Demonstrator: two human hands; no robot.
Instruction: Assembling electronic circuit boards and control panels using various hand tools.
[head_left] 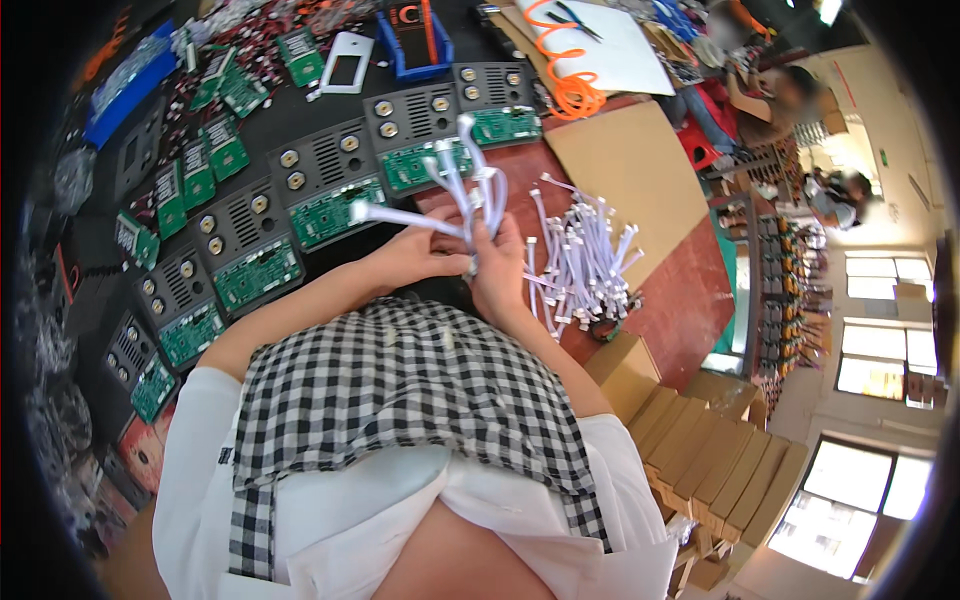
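Observation:
A small bunch of white connector cables (pixel 488 205) is up in front of me, its white plugs fanning out at the top. My right hand (pixel 500 268) is closed round the lower part of the bunch. From the left, my left hand (pixel 422 252) meets it with fingers bent against the same cables; its fingertips are partly hidden. To the right of my hands a loose pile of similar white cables (pixel 580 255) lies on the red tabletop (pixel 695 305). Beyond and left of my hands runs a curved row of dark panels (pixel 325 165) with brass-coloured fittings, each with a green circuit board (pixel 335 212).
Loose green boards (pixel 228 145) and a white frame (pixel 348 62) lie farther back. A blue bin (pixel 425 70), a coiled orange hose (pixel 572 95) and a cardboard sheet (pixel 635 170) stand around. Cardboard boxes (pixel 715 455) are stacked at lower right. Other people (pixel 755 110) sit beyond.

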